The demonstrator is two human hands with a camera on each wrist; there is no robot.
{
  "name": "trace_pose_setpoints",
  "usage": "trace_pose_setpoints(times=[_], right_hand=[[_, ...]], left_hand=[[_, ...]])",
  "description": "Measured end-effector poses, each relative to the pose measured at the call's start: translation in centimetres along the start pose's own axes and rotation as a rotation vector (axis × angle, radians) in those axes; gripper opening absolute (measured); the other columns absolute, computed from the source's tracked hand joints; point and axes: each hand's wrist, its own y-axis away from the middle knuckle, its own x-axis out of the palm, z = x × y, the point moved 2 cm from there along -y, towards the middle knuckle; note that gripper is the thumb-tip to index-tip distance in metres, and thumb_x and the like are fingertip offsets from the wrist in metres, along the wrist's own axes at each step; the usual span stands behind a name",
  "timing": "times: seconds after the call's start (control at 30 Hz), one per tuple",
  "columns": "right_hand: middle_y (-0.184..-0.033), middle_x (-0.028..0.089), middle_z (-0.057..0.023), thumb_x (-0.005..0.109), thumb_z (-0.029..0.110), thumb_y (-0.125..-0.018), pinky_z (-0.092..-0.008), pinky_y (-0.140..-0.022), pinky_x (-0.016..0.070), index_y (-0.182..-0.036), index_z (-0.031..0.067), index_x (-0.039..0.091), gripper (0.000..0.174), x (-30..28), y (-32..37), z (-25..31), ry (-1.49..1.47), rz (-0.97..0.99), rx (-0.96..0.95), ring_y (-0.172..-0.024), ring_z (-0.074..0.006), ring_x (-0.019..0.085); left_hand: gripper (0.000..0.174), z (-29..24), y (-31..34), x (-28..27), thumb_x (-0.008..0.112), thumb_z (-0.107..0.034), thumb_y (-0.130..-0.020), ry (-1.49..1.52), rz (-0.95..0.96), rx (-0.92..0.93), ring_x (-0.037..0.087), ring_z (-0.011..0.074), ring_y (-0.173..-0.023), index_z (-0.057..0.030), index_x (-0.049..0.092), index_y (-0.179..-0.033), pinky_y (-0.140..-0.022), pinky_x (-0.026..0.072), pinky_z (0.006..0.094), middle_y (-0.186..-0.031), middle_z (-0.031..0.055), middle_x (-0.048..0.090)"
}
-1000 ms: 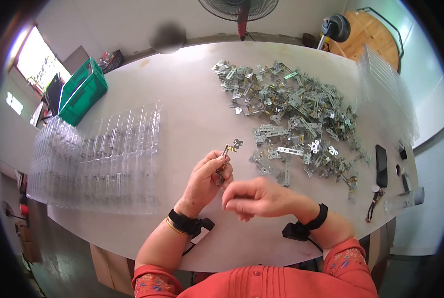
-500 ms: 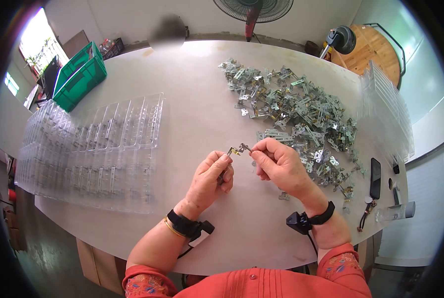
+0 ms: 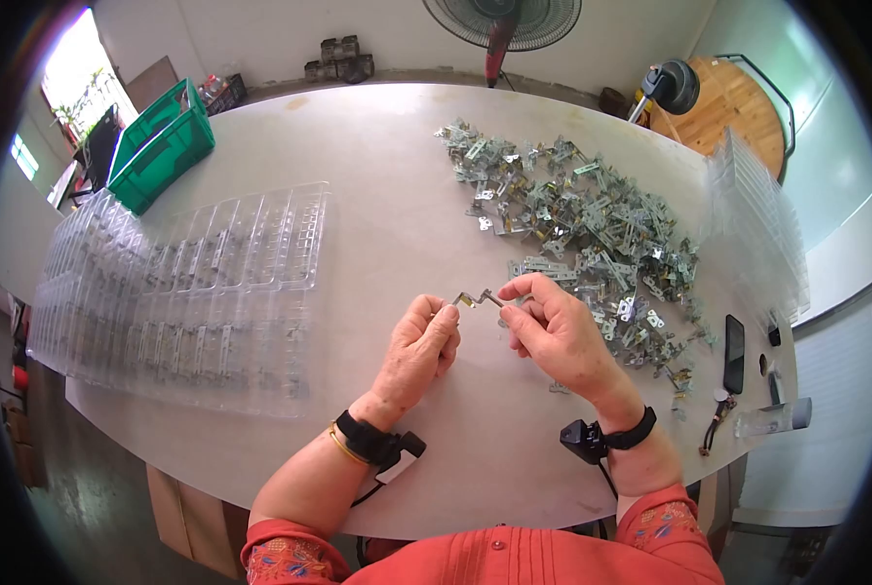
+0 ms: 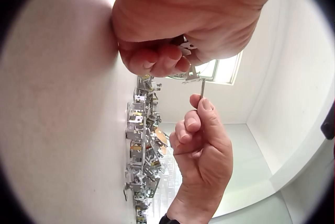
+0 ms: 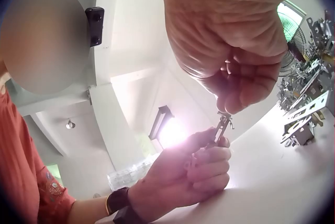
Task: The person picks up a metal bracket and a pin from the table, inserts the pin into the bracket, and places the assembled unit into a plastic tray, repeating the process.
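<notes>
In front of the chest, my left hand grips a small metal bracket with a brass-coloured bit, its far end sticking out past the thumb. My right hand pinches a thin metal rod between thumb and index finger. The rod's tip meets the bracket's end in the left wrist view. Most of the bracket is hidden inside the left fingers. To the right lies a big pile of similar metal brackets, close beyond the right hand.
Clear plastic trays with brackets in their slots are stacked at the left, a green crate behind them. More clear trays stand at the right, near a phone and a transparent bottle.
The right hand, earlier lower and apart from the bracket, has come up to its end with the rod. Since half a second ago the bracket has turned slightly; the left hand keeps its grip.
</notes>
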Motion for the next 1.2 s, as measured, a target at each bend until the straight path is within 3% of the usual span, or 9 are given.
trace_pose_setpoints(times=[0.2, 0.4, 0.6, 0.87, 0.9, 0.97, 1.0, 1.07, 1.2], right_hand=[[-0.072, 0.064, -0.0024, 0.060, 0.016, -0.102, -0.0244, -0.059, 0.0487, -0.123, 0.0013, 0.056, 0.026, 0.8, 0.4, -0.2, -0.149, 0.082, 0.012, -0.065, -0.0080, 0.060], [-0.075, 0.064, -0.0006, 0.060, 0.020, -0.103, -0.0237, -0.059, 0.0499, -0.118, 0.0044, 0.060, 0.022, 0.8, 0.5, -0.7, -0.187, 0.125, 0.139, -0.065, -0.0072, 0.061], [-0.076, 0.064, 0.0018, 0.062, 0.022, -0.102, -0.0220, -0.060, 0.0485, -0.108, 0.0070, 0.064, 0.016, 1.3, 0.6, -0.9, -0.176, 0.037, 0.188, -0.066, -0.0059, 0.059], [-0.074, 0.054, 0.0088, 0.067, 0.018, -0.099, -0.0200, -0.057, 0.0353, -0.097, 0.0056, 0.066, 0.013, 1.3, 0.3, -0.8, -0.023, -0.179, -0.063, -0.066, -0.0003, 0.044], [-0.074, 0.054, 0.0088, 0.067, 0.018, -0.099, -0.0200, -0.057, 0.0353, -0.097, 0.0056, 0.066, 0.013, 1.2, 0.2, -0.9, -0.012, -0.201, -0.051, -0.066, -0.0003, 0.044], [-0.074, 0.053, 0.0086, 0.067, 0.017, -0.099, -0.0193, -0.057, 0.0346, -0.097, 0.0053, 0.066, 0.012, 0.9, -0.1, -1.0, -0.106, -0.261, -0.123, -0.066, 0.0000, 0.044], [-0.074, 0.055, 0.0070, 0.066, 0.017, -0.100, -0.0190, -0.058, 0.0379, -0.098, 0.0052, 0.066, 0.012, 0.7, 0.0, -0.8, -0.127, -0.278, -0.114, -0.066, -0.0010, 0.047], [-0.075, 0.057, 0.0059, 0.066, 0.017, -0.100, -0.0193, -0.058, 0.0402, -0.098, 0.0052, 0.066, 0.012, 0.4, 0.4, -0.1, -0.152, -0.268, -0.050, -0.067, -0.0017, 0.049], [-0.076, 0.061, 0.0040, 0.065, 0.018, -0.101, -0.0208, -0.060, 0.0459, -0.101, 0.0055, 0.066, 0.012, 0.2, 0.5, -1.4, -0.173, -0.160, 0.039, -0.067, -0.0038, 0.055]], left_hand=[[0.019, 0.6, 0.1, 0.4, 0.055, -0.024, -0.106, -0.241, 0.040, 0.116, 0.043, 0.0038, -0.063, -0.0051, 0.052, -0.106, -0.055, 0.0360, 0.0213, -0.074, -0.0045, 0.048], [0.020, 1.1, -0.1, 0.0, 0.057, -0.025, -0.105, -0.345, 0.033, 0.227, 0.041, 0.0028, -0.065, -0.0047, 0.054, -0.103, -0.056, 0.0361, 0.0214, -0.075, -0.0057, 0.047], [0.022, 0.6, 0.4, 0.2, 0.061, -0.026, -0.103, -0.498, 0.018, 0.317, 0.042, 0.0053, -0.070, -0.0039, 0.056, -0.100, -0.061, 0.0390, 0.0237, -0.077, -0.0043, 0.048], [0.022, 1.7, 0.1, 0.3, 0.060, -0.025, -0.104, -0.475, 0.091, 0.388, 0.043, 0.0072, -0.069, -0.0040, 0.056, -0.099, -0.061, 0.0399, 0.0240, -0.077, -0.0021, 0.049], [0.022, 1.7, 0.1, 0.5, 0.060, -0.025, -0.104, -0.463, 0.116, 0.385, 0.043, 0.0072, -0.069, -0.0040, 0.056, -0.099, -0.061, 0.0399, 0.0240, -0.077, -0.0021, 0.049], [0.019, 1.1, 0.2, 0.2, 0.057, -0.024, -0.105, -0.233, 0.096, 0.151, 0.042, 0.0072, -0.062, -0.0058, 0.056, -0.100, -0.055, 0.0373, 0.0230, -0.073, -0.0015, 0.049], [0.019, 0.6, 0.3, 0.3, 0.057, -0.024, -0.105, -0.228, 0.121, 0.144, 0.042, 0.0072, -0.062, -0.0058, 0.056, -0.100, -0.055, 0.0373, 0.0230, -0.073, -0.0015, 0.049], [0.017, -0.1, 0.5, 0.0, 0.055, -0.023, -0.105, 0.064, 0.078, -0.053, 0.040, 0.0075, -0.055, -0.0079, 0.055, -0.099, -0.050, 0.0327, 0.0225, -0.070, -0.0007, 0.048], [0.019, -0.4, 0.4, -0.2, 0.053, -0.026, -0.106, 0.249, 0.102, -0.085, 0.036, 0.0086, -0.051, -0.0087, 0.053, -0.097, -0.048, 0.0293, 0.0236, -0.067, 0.0002, 0.046]])
